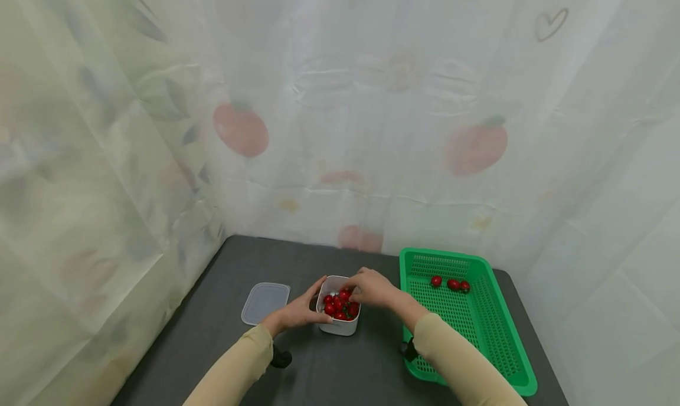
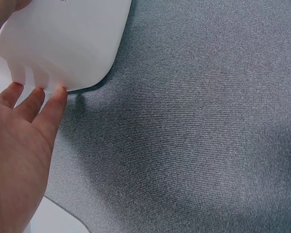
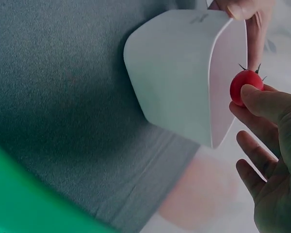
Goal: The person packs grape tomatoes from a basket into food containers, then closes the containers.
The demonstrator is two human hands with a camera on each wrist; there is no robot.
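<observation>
One tomato (image 3: pixel 243 88), red with a green stalk end, was found at the open mouth of a white container (image 1: pixel 339 328), pinched between the thumb and forefinger of the right hand (image 1: pixel 372 288). The remaining fingers of that hand were loosely bent and stood apart from the fruit. The container was on the tabletop (image 1: pixel 366 362), its mouth facing up, with a cluster of red tomatoes (image 1: pixel 338 303) lying inside.

The left hand (image 1: pixel 298 312) gripped the container from its left side: the thumb lay at the near rim and the forefinger reached toward the far corner. The left wrist view showed three fingertips (image 2: pixel 38 93) of this hand pressed against the container's wall.

Just left of the container, a translucent lid (image 1: pixel 265 303) lay flat, close to the left hand. To the right stood a green basket (image 1: pixel 443 253) with perforated sides and floor. Three tomatoes (image 1: pixel 454 284) were noted toward its far end, two side by side and one slightly apart to their left. Both forearms were covered by pale yellow sleeves (image 1: pixel 234 362). Behind the tabletop hung a whitish curtain (image 1: pixel 366 111) printed with red fruit.
</observation>
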